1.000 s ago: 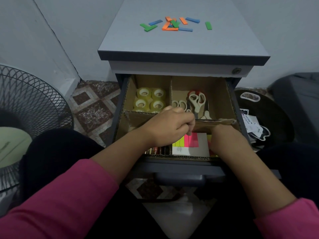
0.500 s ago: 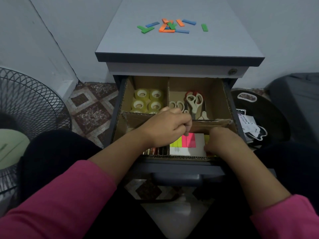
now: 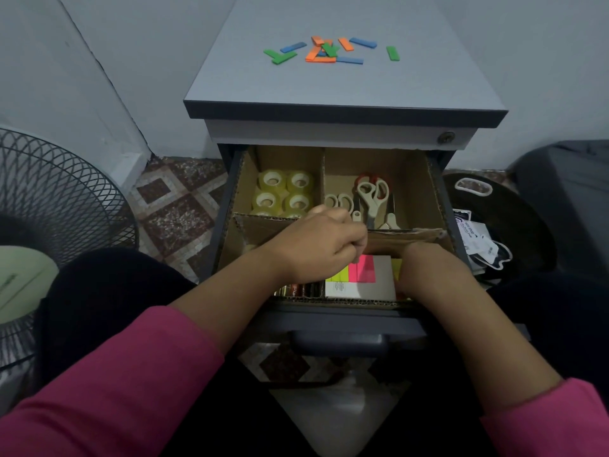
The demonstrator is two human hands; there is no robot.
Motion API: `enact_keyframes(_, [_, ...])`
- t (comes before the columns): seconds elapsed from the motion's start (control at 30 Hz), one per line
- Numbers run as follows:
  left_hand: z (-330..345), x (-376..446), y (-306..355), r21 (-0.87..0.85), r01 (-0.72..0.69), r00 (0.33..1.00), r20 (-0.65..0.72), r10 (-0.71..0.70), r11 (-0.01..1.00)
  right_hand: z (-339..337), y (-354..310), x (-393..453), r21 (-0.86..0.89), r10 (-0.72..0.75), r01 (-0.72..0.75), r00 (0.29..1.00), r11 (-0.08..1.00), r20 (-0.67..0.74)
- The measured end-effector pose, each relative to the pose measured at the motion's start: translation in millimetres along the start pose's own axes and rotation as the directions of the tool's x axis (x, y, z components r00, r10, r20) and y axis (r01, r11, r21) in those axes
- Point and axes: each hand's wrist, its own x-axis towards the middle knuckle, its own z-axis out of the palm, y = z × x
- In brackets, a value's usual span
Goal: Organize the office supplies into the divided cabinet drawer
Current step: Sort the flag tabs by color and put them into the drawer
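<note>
Drawer (image 3: 333, 303) dividers held your work: 4 tape rolls (image 3: 285, 192) sat in the back-left cell, scissors (image 3: 371, 196) in the back-right, and the sticky-note pad (image 3: 361, 278) lay flat in the front-right cell. Over the last second almost nothing shifted; your hands stayed in the front cells and only your head moved a little, so you seemed to be settling the pad rather than fetching a new item. Your left hand (image 3: 318, 249) was curled, fingertips pinching near the pad's pink strips, though I could not tell what it pinched. Your right hand (image 3: 428, 268) reached down at the pad's right edge with its fingers hidden, so I could not tell its grip. Dark cylindrical items (image 3: 298, 289) in the front-left cell were mostly covered by your left wrist and too dim to name. On the cabinet top (image 3: 428, 77), coloured strips (image 3: 324, 51) lay unsorted, so the task looked unfinished.
</note>
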Motion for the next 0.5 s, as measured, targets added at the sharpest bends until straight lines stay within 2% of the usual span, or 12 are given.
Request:
enact_keyframes(0.3, [-2.2,-0.9,2.0,-0.008,0.009,1.000,0.014,-0.009,1.000,0.5,0.0,-1.6,-0.057,-0.027,0.024,0.999,0.998,-0.039])
enact_keyframes(0.5, [-2.1,0.0,1.6,-0.023,0.016,1.000,0.020,-0.016,1.000,1.3,0.8,1.6,-0.015,-0.016,0.015,0.999,1.000,-0.043])
